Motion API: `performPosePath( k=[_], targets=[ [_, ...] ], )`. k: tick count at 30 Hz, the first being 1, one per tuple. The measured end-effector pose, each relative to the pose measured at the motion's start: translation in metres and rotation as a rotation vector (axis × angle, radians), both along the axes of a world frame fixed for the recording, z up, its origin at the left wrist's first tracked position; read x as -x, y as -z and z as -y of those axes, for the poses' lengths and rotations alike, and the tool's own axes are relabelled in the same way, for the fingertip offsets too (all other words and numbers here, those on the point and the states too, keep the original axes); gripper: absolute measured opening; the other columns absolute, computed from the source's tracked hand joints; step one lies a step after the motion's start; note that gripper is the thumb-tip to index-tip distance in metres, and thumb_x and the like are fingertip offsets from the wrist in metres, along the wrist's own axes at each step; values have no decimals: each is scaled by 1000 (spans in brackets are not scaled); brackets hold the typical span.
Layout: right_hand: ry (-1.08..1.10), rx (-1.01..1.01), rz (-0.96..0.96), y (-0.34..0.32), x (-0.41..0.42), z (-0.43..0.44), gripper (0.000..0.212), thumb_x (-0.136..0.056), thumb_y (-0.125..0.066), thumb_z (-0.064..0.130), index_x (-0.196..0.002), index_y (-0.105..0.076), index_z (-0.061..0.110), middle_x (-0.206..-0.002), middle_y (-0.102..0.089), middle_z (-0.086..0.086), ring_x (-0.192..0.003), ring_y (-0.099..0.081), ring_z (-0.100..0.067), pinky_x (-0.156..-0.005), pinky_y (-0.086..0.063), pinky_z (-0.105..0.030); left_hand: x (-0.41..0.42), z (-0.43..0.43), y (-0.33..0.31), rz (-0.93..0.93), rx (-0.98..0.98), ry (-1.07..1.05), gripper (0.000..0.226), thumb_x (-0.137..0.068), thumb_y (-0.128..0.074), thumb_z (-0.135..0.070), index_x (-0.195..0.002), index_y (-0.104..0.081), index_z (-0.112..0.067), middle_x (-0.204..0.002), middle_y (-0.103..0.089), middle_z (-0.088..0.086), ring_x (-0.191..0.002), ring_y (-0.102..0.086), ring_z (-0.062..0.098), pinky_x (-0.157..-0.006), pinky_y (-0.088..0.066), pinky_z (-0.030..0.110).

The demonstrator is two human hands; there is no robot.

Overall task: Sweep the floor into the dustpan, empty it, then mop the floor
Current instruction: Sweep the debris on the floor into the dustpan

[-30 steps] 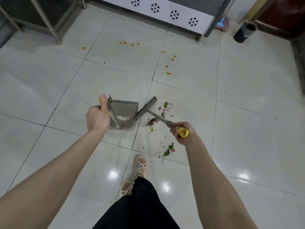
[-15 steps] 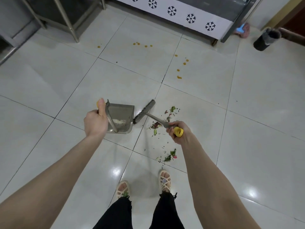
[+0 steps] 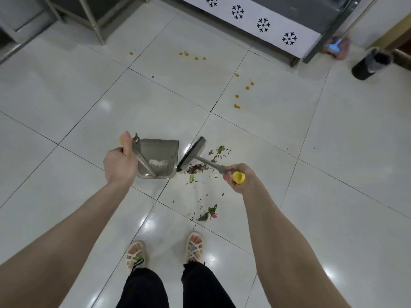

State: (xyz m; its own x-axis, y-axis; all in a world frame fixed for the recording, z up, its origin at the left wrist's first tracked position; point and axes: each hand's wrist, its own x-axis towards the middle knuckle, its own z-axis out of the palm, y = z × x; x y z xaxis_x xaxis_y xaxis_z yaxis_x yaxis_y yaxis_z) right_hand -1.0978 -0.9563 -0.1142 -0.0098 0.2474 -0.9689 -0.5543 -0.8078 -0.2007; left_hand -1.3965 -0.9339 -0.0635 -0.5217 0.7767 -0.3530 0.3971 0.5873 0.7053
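Observation:
A grey dustpan stands on the white tiled floor, its long handle gripped near the yellow top by my left hand. My right hand grips the yellow-capped handle of a grey broom, whose head sits just right of the pan's open side. Green and reddish scraps lie beside the broom head. More scraps lie nearer my feet, and a third patch lies just beyond the broom. A little white debris rests inside the pan.
Orange bits are scattered on the tiles farther off. A white panel with snowflake cut-outs and metal table legs line the far side. A dark bin stands at the far right. My sandalled feet are below.
My feet have stepped apart and the view has shifted forward. The broom head has drawn closer to the dustpan's right side; both hands keep their hold.

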Motion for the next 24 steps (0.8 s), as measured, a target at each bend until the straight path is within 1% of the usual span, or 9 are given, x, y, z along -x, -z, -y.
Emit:
performPosePath(
  k=[4,8,10,12,14,17,20,22,24],
  targets=[
    [35,0,25,-5,-24,8,18,-86,-54,1,-103,-55,-3,-67,-54,-11,-29,-47,-11,-30,-41,-15,-26,12,2,39,-6,-52,84,-71,-21,-85,-66,-50,-6,-66,-50,14,-64,-48,31,-61,-41,41],
    [46,-45,57,-14,-34,14,19,-85,-54,-1,-105,-51,-1,-70,-49,-10,-29,-45,-10,-29,-40,-15,-40,20,-6,73,-9,-68,82,-70,-21,-86,-62,-47,-9,-64,-48,11,-63,-45,30,-61,-41,40],
    [42,-61,28,-21,-45,23,17,-87,-53,1,-104,-50,0,-70,-47,-8,-30,-46,-9,-30,-41,-15,-42,25,-10,80,-19,-58,81,-70,-21,-86,-59,-45,-9,-62,-48,10,-63,-45,30,-62,-42,40],
    [12,-73,-29,-29,-54,33,8,-90,-49,4,-97,-52,0,-71,-44,-6,-30,-46,-7,-30,-41,-14,-43,32,-13,96,-32,-51,80,-70,-22,-85,-58,-45,-10,-61,-47,9,-64,-45,30,-64,-43,40],
    [-25,-80,-60,-36,-56,42,7,-92,-48,5,-92,-54,1,-71,-42,-5,-30,-45,-6,-30,-41,-13,-41,40,-15,104,-42,-39,79,-70,-22,-84,-58,-45,-10,-61,-48,10,-65,-45,30,-65,-43,41],
    [-88,-92,-73,-43,-46,50,8,-92,-47,6,-91,-54,2,-70,-42,-6,-30,-45,-5,-31,-41,-13,-31,49,-20,101,-56,-30,80,-70,-22,-85,-59,-46,-10,-63,-48,9,-65,-46,30,-63,-41,40],
    [-148,-95,-67,-44,-26,58,8,-93,-48,6,-92,-55,2,-70,-43,-6,-31,-45,-5,-31,-41,-12,-15,59,-26,86,-74,-32,80,-72,-22,-84,-59,-46,-9,-64,-49,11,-65,-47,30,-63,-44,42],
    [-178,-89,-65,-42,-10,64,6,-93,-49,6,-94,-53,2,-70,-44,-7,-30,-45,-5,-30,-40,-13,-3,68,-28,68,-73,-21,79,-76,-23,-81,-61,-47,-8,-63,-49,11,-64,-47,30,-63,-45,43],
    [-201,-90,-79,-39,6,70,4,-93,-49,5,-95,-51,3,-69,-44,-7,-30,-45,-6,-29,-40,-14,7,76,-29,49,-70,-15,80,-77,-22,-81,-65,-48,-6,-61,-48,11,-63,-47,30,-62,-42,40]
  ],
)
